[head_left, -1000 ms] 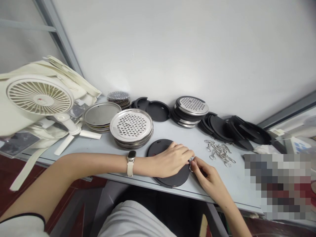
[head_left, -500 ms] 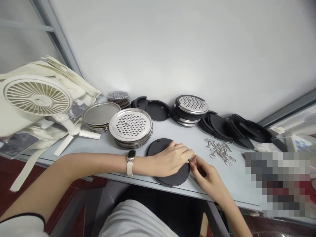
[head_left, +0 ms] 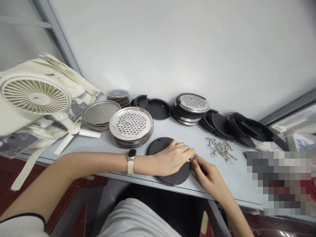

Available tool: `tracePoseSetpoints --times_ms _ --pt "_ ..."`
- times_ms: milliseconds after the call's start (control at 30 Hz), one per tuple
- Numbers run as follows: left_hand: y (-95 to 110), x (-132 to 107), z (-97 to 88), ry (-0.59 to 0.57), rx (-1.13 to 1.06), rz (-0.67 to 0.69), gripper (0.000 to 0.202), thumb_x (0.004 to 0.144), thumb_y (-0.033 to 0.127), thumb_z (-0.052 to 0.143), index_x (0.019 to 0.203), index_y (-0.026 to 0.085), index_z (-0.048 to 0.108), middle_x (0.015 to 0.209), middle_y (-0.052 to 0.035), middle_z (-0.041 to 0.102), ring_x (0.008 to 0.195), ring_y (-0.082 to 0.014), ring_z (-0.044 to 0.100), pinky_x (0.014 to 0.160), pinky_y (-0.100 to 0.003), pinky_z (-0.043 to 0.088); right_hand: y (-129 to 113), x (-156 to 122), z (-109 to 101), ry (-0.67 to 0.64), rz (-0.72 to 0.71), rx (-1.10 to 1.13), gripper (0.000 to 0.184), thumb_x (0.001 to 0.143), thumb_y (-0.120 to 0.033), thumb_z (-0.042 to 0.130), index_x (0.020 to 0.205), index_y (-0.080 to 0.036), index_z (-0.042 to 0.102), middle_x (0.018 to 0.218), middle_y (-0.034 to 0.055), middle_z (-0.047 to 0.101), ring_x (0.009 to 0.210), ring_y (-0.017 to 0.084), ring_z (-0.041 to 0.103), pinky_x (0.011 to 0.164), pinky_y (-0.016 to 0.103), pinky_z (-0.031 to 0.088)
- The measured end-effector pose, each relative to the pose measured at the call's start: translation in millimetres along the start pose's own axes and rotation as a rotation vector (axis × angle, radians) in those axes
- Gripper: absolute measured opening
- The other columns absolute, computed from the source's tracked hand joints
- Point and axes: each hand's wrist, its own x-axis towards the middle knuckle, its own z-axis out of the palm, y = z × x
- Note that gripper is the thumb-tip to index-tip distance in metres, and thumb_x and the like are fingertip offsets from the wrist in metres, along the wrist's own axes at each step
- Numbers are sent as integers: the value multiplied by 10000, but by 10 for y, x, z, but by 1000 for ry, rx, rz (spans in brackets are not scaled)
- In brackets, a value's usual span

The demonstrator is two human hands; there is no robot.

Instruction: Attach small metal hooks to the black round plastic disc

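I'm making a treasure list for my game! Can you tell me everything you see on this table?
fan: one, cream, left end
cloth bag: one, cream, behind the fan
plain metal plates: one stack, silver, left of centre
front grater plates: one stack, silver, centre
mesh discs: one small stack, dark and silver, back
black discs: two, black, back
back grater plates: one stack, silver and black, back
black disc pile: many, black, right
wire clips: many, silver, right of the hands
black disc: one, black, under the hands
small metal piece: one, silver, between the hands
watch: one, cream strap, left wrist
left hand: one, resting on the black disc
right hand: one, pinching the small metal piece
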Motion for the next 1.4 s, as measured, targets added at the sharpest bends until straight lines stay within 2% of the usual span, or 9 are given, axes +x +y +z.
tracePoseSetpoints --times_ms 333,467,667,1000,1233,1400 --pt "16 4 -12 -15 68 -11 137 928 69 402 1016 148 473 985 -61 568 945 -198 510 861 -335 344 -11 -8 -49 -28 69 83 376 1009 -433 323 729 -203 425 618 -37 421 579 127 422 574 236 359" --pt "31 4 -30 -31 109 -56 105 959 152 397 1025 142 478 1011 -83 534 961 -209 486 856 -345 367 -48 3 -32 -5 38 32 354 1006 -412 340 733 -206 435 624 -29 471 577 132 447 571 242 369" --pt "41 5 -22 -16 173 -87 178 980 248 400 1058 120 496 1066 -122 507 1013 -243 460 874 -384 375 -103 18 -28 28 -13 -38 344 1005 -373 325 711 -215 407 642 -10 528 574 140 471 545 247 371" --pt "55 12 -76 -55 131 -70 162 990 206 373 1002 122 512 1042 -111 518 989 -228 473 875 -370 375 -43 6 -11 24 -26 -61 329 1007 -361 329 720 -215 397 637 -25 495 571 135 469 574 246 373" --pt "34 15 -28 -41 88 -57 132 979 166 391 1011 127 513 1029 -95 515 1004 -214 484 887 -351 371 -68 8 -10 46 -47 -81 324 997 -354 346 704 -218 369 620 -27 462 554 133 434 523 244 333" --pt "48 17 -70 -52 88 -37 159 981 147 365 1026 126 516 1033 -99 528 999 -217 480 875 -355 372 -43 8 8 36 -53 -79 307 995 -355 366 720 -219 372 631 -30 444 565 132 421 535 244 329"
